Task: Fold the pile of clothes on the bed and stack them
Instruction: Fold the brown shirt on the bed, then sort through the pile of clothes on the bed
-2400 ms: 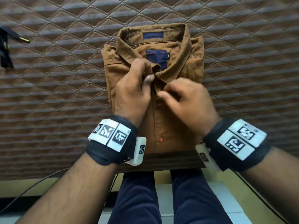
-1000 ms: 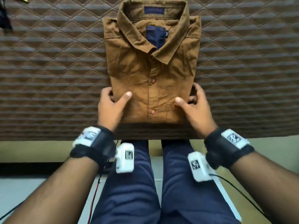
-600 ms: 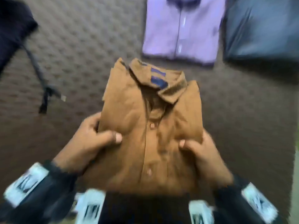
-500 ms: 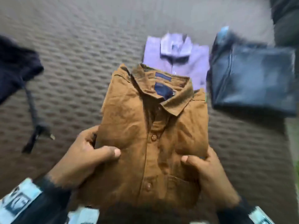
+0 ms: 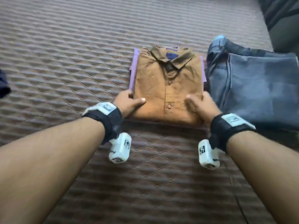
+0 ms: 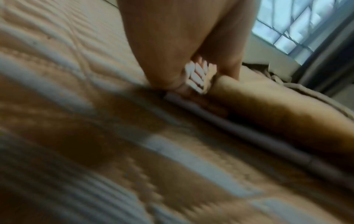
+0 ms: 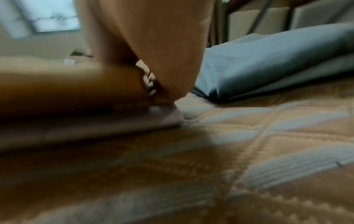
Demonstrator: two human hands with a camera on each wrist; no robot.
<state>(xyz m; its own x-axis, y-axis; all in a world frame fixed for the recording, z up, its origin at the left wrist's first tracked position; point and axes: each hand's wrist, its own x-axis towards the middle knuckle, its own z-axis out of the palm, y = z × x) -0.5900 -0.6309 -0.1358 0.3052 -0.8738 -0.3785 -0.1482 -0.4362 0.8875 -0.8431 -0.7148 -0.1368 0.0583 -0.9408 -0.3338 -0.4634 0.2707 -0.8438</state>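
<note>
A folded brown shirt (image 5: 168, 84) lies collar-away on top of a folded lilac shirt (image 5: 133, 75), whose edges show along both sides. My left hand (image 5: 129, 101) grips the brown shirt's near left edge, thumb on top and fingers tucked under. My right hand (image 5: 199, 102) grips the near right edge the same way. In the left wrist view the brown shirt (image 6: 268, 106) rests on the lilac shirt (image 6: 229, 121). The right wrist view is blurred and shows the brown shirt (image 7: 67, 84) over the lilac shirt (image 7: 114, 125).
Folded blue-grey jeans (image 5: 252, 84) lie close to the right of the stack, also in the right wrist view as jeans (image 7: 268, 60). A dark garment (image 5: 4, 84) sits at the left edge. The quilted brown bedspread (image 5: 64, 62) stretches to the left and near side.
Both hands lifted the folded brown shirt off the near bed edge, carried it forward, and set it down on the lilac shirt. They keep hold of its near corners.
</note>
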